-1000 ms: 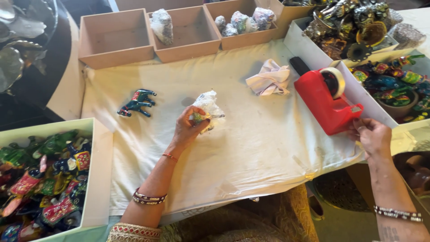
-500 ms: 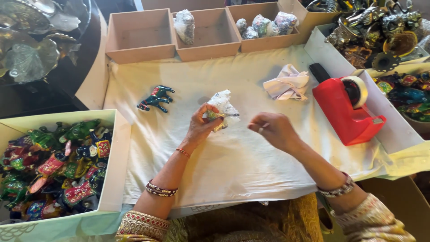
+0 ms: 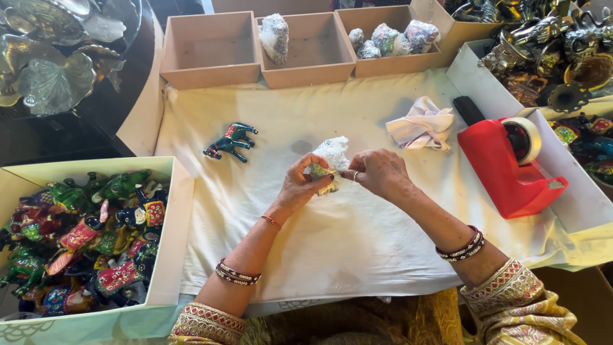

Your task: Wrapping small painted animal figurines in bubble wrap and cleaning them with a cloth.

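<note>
My left hand (image 3: 299, 186) grips a small figurine wrapped in white paper (image 3: 331, 158) over the middle of the white cloth (image 3: 332, 243). My right hand (image 3: 378, 172) meets it from the right, fingertips pinching at the wrap; whether a strip of tape is between them I cannot tell. An unwrapped dark blue painted animal figurine (image 3: 230, 140) lies on the cloth to the left. Crumpled white paper (image 3: 423, 124) lies to the right, beside a red tape dispenser (image 3: 507, 163).
A pale box (image 3: 167, 236) at the left holds several painted figurines. Three cardboard boxes (image 3: 211, 50) line the far edge; the middle and right ones hold wrapped bundles (image 3: 276, 35). Metal ornaments (image 3: 549, 45) fill boxes at the right. Silver leaf-shaped dishes (image 3: 51, 70) sit at the far left.
My right hand left the tape dispenser and travelled left to the wrapped figurine, now touching it. My left hand kept hold of the figurine throughout.
</note>
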